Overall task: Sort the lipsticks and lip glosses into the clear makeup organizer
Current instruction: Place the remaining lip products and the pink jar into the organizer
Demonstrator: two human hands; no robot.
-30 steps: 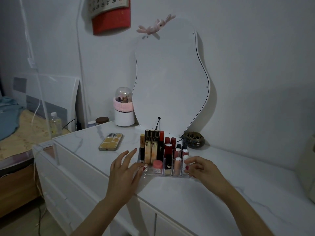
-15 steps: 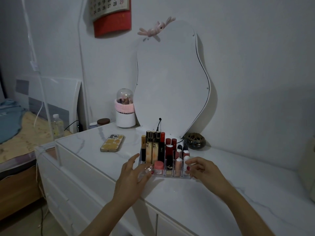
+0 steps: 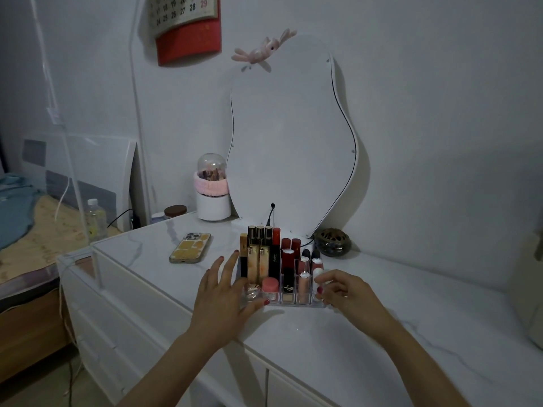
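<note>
The clear makeup organizer (image 3: 289, 303) stands on the white marble dresser top (image 3: 396, 333) in front of the mirror. It holds several upright lipsticks and glosses: gold tubes (image 3: 258, 261) at the left, red lipsticks (image 3: 286, 245) behind, a pink pot (image 3: 270, 284) in front. My left hand (image 3: 223, 295) presses against its left side, fingers spread and thumb on the front edge. At the right front corner, my right hand (image 3: 349, 298) has its fingertips curled on the organizer wall.
A phone (image 3: 190, 248) in a yellow case lies left of the organizer. Behind stand a wavy mirror (image 3: 291, 136), a white brush holder (image 3: 213, 201) and a dark round bowl (image 3: 335, 242). The dresser's front edge runs just under my wrists. A bed lies at the left.
My left hand has closed in from the left onto the organizer's side, its thumb now on the front edge. My right hand stays at the right corner.
</note>
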